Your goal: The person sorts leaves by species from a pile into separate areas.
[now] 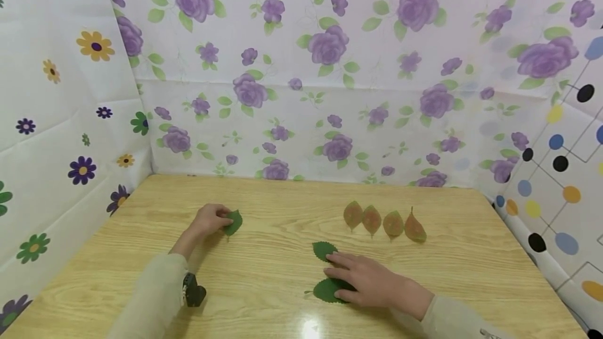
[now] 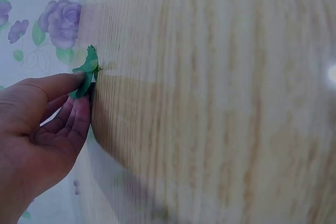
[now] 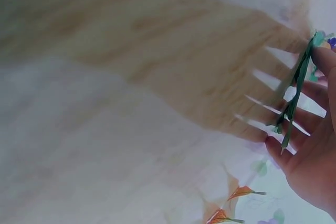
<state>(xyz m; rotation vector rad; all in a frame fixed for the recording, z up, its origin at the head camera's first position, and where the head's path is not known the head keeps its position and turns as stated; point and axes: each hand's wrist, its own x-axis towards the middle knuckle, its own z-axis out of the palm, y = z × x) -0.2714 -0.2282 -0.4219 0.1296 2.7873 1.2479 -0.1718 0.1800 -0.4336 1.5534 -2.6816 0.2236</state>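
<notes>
In the head view, my left hand [image 1: 212, 218] is at the back left of the table, pinching a green leaf [image 1: 233, 223] between thumb and fingers. The left wrist view shows the thumb of that hand [image 2: 47, 114] pressed on the leaf [image 2: 86, 72], close over the wood. My right hand [image 1: 365, 280], fingers spread and fairly straight, lies across two more green leaves at the front middle. Its fingertips overlap the edge of the upper leaf [image 1: 324, 250]; the lower leaf [image 1: 325, 290] is partly hidden beneath the hand. From the right wrist, green leaves [image 3: 299, 82] appear edge-on by the hand [image 3: 310, 166].
A row of several reddish leaves with green edges [image 1: 393, 225] lies at the back right of the wooden table [image 1: 264, 266]. Cloth with purple roses [image 1: 330, 46] hangs behind the table; patterned cloths stand at both sides. A black device [image 1: 193, 291] sits on the left wrist.
</notes>
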